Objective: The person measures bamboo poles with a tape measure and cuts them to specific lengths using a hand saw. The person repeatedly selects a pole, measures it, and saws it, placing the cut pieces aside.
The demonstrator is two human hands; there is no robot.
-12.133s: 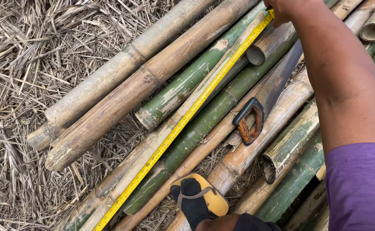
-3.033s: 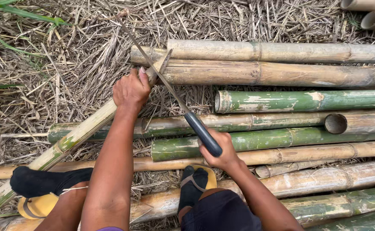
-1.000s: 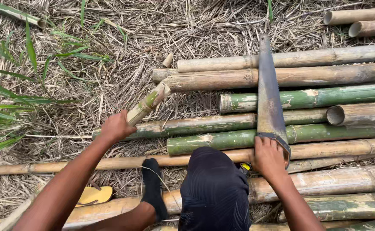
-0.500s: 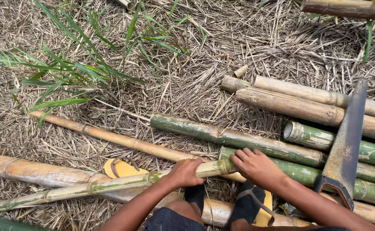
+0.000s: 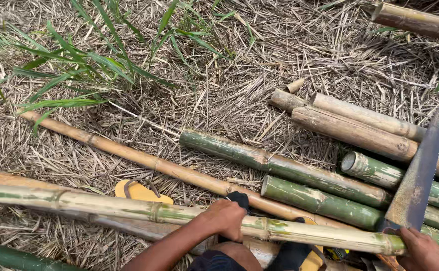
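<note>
Now the left hand has its fingers clamped on a long yellow-green bamboo pole. Right hand grips a rusty flat-bladed saw, fingers closed on its handle. Cutting looks set up; next needs the blade laid across the pole.

Bright, even daylight from above (shadows soft and short); sharp throughout, with slight wide-angle stretch at the edges.

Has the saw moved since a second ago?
Yes. The saw, in the right hand, now leans over the green bamboo poles' right part; earlier it stood nearer their cut ends.
</note>
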